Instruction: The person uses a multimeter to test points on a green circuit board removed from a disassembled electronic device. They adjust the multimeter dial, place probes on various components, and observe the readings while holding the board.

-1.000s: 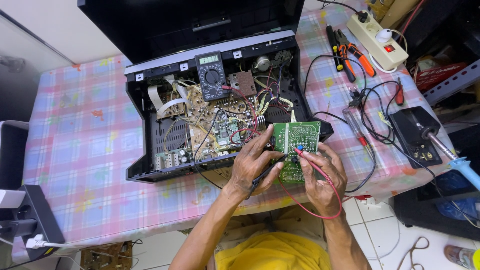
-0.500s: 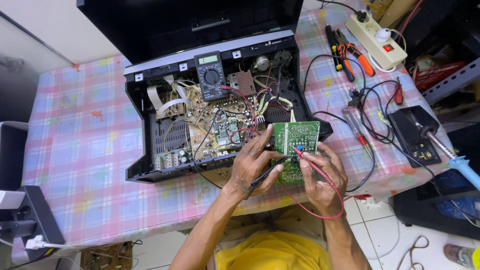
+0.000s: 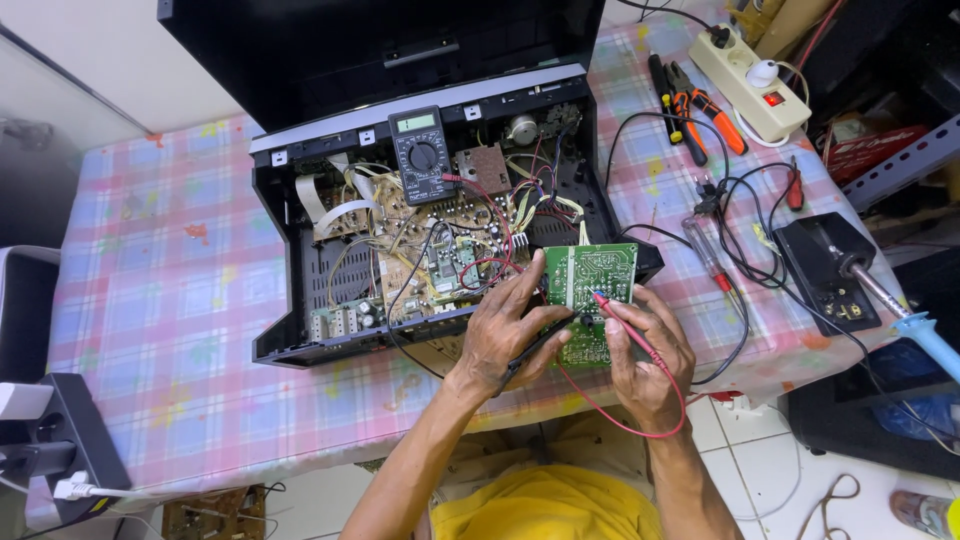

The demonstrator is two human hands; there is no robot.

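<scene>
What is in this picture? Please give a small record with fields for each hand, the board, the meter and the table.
left hand: holds black probe against the green circuit board
right hand: holds red probe, tip on the board
board: tilted at the front edge of the open black device
meter: black multimeter resting on the device
table: checked cloth, pliers, power strip

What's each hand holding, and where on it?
Left hand: black probe, held along its shaft. Right hand: red probe, pinched mid-shaft, tip on the green circuit board.
</scene>
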